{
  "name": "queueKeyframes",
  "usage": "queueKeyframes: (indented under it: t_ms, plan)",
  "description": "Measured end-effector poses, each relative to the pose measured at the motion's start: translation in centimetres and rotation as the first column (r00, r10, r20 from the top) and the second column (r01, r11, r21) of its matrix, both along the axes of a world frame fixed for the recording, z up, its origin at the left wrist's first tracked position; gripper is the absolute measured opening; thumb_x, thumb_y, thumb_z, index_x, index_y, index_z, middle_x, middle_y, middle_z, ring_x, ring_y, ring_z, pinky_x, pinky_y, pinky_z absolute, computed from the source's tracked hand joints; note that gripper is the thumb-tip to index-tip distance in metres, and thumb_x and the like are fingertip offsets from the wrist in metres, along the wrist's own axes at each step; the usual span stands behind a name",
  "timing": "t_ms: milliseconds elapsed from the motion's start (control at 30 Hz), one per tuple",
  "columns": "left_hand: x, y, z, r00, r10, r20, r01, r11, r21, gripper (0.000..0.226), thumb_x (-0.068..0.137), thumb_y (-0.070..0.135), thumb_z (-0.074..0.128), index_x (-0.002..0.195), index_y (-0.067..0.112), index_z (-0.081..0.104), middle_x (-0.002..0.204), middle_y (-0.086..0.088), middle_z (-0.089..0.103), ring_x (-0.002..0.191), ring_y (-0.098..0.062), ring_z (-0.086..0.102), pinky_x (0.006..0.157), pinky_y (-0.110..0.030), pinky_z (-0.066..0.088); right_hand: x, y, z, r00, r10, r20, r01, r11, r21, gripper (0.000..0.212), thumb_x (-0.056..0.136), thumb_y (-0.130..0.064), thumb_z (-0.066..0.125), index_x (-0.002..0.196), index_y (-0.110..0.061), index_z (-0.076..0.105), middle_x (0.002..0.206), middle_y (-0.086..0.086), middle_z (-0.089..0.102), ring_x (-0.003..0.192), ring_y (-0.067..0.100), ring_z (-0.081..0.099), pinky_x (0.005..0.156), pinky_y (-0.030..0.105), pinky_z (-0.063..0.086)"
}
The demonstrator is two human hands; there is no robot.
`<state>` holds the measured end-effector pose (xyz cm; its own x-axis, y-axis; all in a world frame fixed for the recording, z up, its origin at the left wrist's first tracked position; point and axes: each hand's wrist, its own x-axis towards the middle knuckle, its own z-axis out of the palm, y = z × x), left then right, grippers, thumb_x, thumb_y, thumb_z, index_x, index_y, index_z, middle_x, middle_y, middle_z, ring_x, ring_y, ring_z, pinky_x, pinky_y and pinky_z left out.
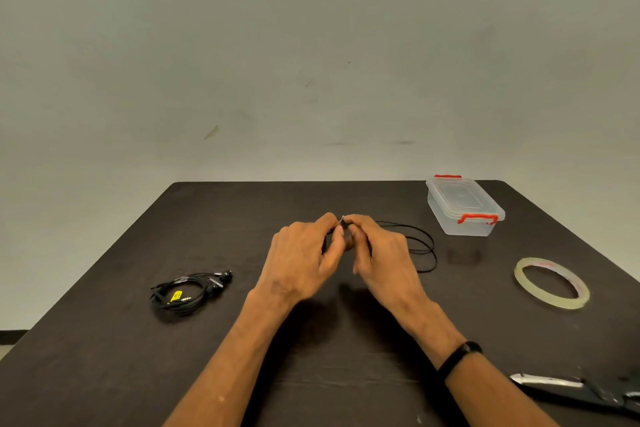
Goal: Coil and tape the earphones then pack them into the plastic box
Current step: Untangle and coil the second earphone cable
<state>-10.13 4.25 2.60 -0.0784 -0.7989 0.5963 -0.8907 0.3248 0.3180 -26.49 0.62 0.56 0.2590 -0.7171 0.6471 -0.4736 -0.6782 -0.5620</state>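
Mid-table, the left hand (304, 253) and right hand (377, 253) meet, fingers curled and pinching one end of the thin black earphone cable (424, 246), whose loose loops trail right onto the dark table (311, 357). The cable looks light, limp and tangle-prone, best held near the plug. A coiled black earphone set (187, 291) lies left; the lidded clear plastic box with red clips (464, 206) sits far right, the clear tape roll (552, 282) nearer.

Left hand (304, 253), right hand (381, 253), fingertips pinched together
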Motion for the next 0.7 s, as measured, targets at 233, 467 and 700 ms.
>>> queueKeyframes:
  t_ms: [233, 467, 700]
  plan:
    - [0.0, 0.3, 0.5, 1.0, 0.011, -0.011, -0.011, 0.999, -0.044, 0.021, 0.103, 0.035, 0.046, 0.086, 0.026, 0.052, 0.058, 0.006, 0.056, 0.05, -0.016, 0.051, 0.056, -0.036, 0.044, -0.9, -0.7, 0.9, 0.9, -0.181, 0.398, 0.027, 0.932, 0.361, 0.018, 0.111, -0.023, 0.048, 0.117, -0.02, 0.065, 0.081, 0.0, 0.078, 0.052, 0.018, 0.07, 0.05, 0.027, 0.054]
    - [0.3, 0.2, 0.2, 0.998, -0.045, -0.041, 0.044, 0.999, -0.013, 0.025, 0.101, 0.044, 0.04, 0.087, 0.029, 0.054, 0.058, 0.007, 0.058, 0.052, -0.016, 0.056, 0.06, -0.036, 0.05, -1.5, -2.5, 0.8, 0.773, -0.293, 0.562, -0.012, 0.879, 0.476, 0.017, 0.11, -0.017, 0.049, 0.113, -0.015, 0.066, 0.081, 0.007, 0.08, 0.052, 0.022, 0.067, 0.052, 0.034, 0.054]
    - [0.9, -0.2, 1.2, 0.725, -0.025, -0.688, 0.219, 0.956, 0.196, 0.031, 0.098, 0.02, 0.052, 0.068, 0.019, 0.049, 0.053, 0.009, 0.036, 0.049, -0.014, 0.03, 0.052, -0.031, 0.03, -3.4, -4.1, 0.3, 0.597, -0.45, 0.664, -0.074, 0.793, 0.605, 0.02, 0.108, -0.008, 0.052, 0.121, 0.001, 0.063, 0.082, 0.016, 0.078, 0.047, 0.016, 0.064, 0.043, 0.024, 0.05]
